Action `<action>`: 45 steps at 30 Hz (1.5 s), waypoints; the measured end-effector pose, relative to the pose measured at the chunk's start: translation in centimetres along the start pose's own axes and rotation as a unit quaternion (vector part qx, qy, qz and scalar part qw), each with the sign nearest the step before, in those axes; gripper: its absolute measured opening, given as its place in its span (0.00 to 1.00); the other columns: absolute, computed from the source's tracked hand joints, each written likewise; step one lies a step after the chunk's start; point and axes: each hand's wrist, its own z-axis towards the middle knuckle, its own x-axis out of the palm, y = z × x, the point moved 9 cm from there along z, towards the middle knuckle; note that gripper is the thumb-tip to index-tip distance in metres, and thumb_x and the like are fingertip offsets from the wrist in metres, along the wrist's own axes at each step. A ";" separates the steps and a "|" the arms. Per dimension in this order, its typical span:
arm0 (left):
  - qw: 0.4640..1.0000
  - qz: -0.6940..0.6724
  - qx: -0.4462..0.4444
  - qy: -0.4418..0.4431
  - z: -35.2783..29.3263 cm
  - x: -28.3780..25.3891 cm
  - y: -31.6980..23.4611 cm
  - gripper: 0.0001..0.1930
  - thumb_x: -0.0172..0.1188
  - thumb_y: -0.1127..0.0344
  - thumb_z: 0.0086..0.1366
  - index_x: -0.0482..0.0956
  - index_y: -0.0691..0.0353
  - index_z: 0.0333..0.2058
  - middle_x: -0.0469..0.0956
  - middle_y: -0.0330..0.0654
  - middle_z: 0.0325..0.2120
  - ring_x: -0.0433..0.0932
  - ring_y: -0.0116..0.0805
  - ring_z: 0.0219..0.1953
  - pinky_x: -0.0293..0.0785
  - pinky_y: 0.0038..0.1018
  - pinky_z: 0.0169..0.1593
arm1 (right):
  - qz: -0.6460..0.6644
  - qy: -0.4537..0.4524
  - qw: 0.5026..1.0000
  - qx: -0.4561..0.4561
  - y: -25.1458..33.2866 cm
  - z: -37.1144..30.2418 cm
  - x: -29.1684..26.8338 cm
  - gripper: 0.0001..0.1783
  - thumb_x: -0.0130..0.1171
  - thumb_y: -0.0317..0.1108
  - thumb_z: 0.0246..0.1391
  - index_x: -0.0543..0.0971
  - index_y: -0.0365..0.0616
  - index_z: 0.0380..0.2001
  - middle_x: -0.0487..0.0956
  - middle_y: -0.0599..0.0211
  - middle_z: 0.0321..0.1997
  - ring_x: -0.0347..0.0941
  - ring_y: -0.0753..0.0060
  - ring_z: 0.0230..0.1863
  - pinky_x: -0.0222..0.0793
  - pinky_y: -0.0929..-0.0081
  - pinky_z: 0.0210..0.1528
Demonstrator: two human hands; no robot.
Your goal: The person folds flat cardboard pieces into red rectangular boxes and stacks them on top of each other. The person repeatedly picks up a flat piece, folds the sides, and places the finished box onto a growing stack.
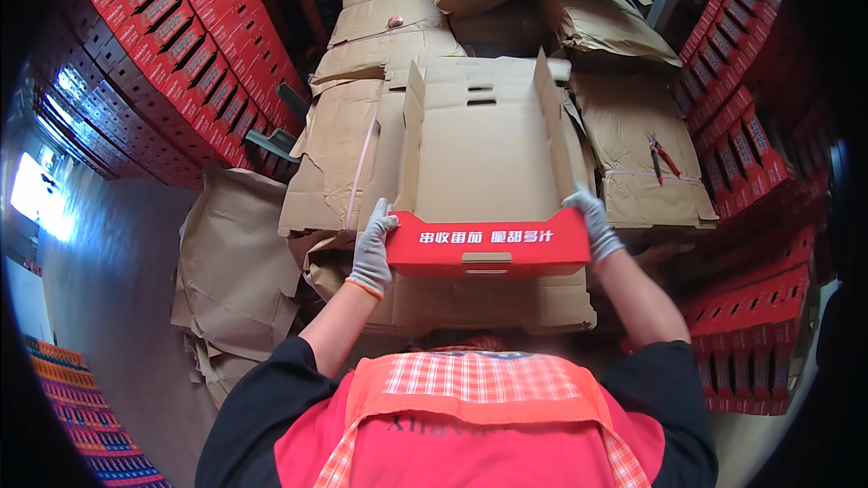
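A partly folded cardboard tray box [488, 158] lies in front of me, brown inside with a red printed front panel. Its front and two long side walls stand up, while the far end looks flat and has slots in it. At the near left corner my left hand [372, 253], in a pale work glove, grips the front wall's end. My right hand [593, 224], gloved too, is closed round the near right corner. Beneath the box is a stack of flat cardboard sheets [479, 303].
Paper-wrapped cardboard bundles [642, 145] surround the box; on the right one lie red-handled snips [663, 159]. Red finished boxes [194, 54] are stacked high at left, with more red boxes [741, 325] at right. Brown wrapping paper [240, 258] leans at the left.
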 end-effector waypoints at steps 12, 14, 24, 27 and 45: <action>0.882 0.033 -0.460 0.098 -8.8 5.9 18.5 0.09 0.53 0.68 0.66 0.76 0.65 0.41 0.80 0.45 0.39 0.80 0.41 0.40 0.78 0.40 0.49 | -0.633 0.225 0.561 -0.484 15.3 -17.6 25.4 0.34 0.64 0.34 0.40 0.73 0.40 0.55 0.73 0.40 0.57 0.72 0.41 0.57 0.69 0.58 0.58; 0.936 0.164 -0.260 0.171 -8.9 7.2 13.0 0.14 0.57 0.65 0.64 0.76 0.67 0.45 0.79 0.48 0.42 0.80 0.44 0.41 0.77 0.41 0.49 | -0.532 0.244 0.725 -0.364 14.6 -14.0 24.3 0.28 0.65 0.37 0.48 0.76 0.37 0.52 0.79 0.44 0.51 0.78 0.45 0.50 0.72 0.62 0.54; 0.320 0.790 0.436 0.289 -11.2 31.3 -9.2 0.62 0.67 0.23 0.31 0.71 0.76 0.53 0.69 0.60 0.54 0.65 0.57 0.61 0.53 0.46 0.67 | -0.441 0.054 0.774 -0.451 16.2 -11.3 18.3 0.19 0.62 0.38 0.56 0.73 0.40 0.46 0.80 0.46 0.47 0.80 0.52 0.45 0.75 0.62 0.45; 0.283 0.790 0.425 0.338 -10.4 32.8 -8.5 0.52 0.63 0.21 0.36 0.80 0.72 0.40 0.75 0.53 0.41 0.73 0.47 0.48 0.67 0.37 0.56 | -0.424 0.010 0.766 -0.482 18.5 -12.0 15.1 0.21 0.65 0.30 0.53 0.72 0.38 0.48 0.71 0.48 0.62 0.79 0.56 0.48 0.75 0.67 0.49; 0.366 0.729 0.407 0.411 -8.3 34.4 -8.7 0.44 0.71 0.31 0.31 0.80 0.69 0.34 0.78 0.53 0.36 0.75 0.50 0.45 0.73 0.40 0.50 | -0.755 0.085 0.417 -0.499 19.6 -11.9 18.5 0.24 0.49 0.44 0.66 0.76 0.41 0.18 0.76 0.51 0.18 0.74 0.47 0.21 0.70 0.56 0.26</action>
